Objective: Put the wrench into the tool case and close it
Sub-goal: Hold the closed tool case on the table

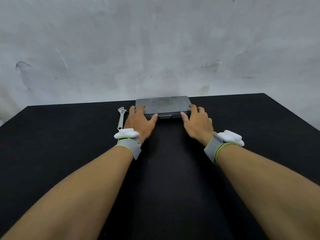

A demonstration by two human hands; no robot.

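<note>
**Q:** Two bare forearms fill the near part of the view, reaching forward across a black table [69, 135]. What are they doing?

**A:** Each wrist wears a grey strap with a white device on it. The left hand [138, 121] and right hand [197, 122] rest on the near corners of a flat grey tool case [164, 104], which lies shut at the far edge of the table, against a pale, scuffed wall [155, 40]. Fingers are spread and draped over the lid, thumbs against the front edge on either side of the latch area. Neither hand grips anything; both are loosely open on the case.

**Q:** And the wrench?

**A:** The wrench [121, 117] lies on the table just beside the case's left side, its head pointing away, its handle end near the left wrist. It is not yet in the case.

**Q:** How should this step go?

**A:** My judgement: the lid has to be opened first. Thumbs should free the front catch evenly while the fingers lift the lid.

**Q:** Anything in the way?

**A:** The wall close behind may limit how far the lid swings back. Nothing else is on the table.
</note>
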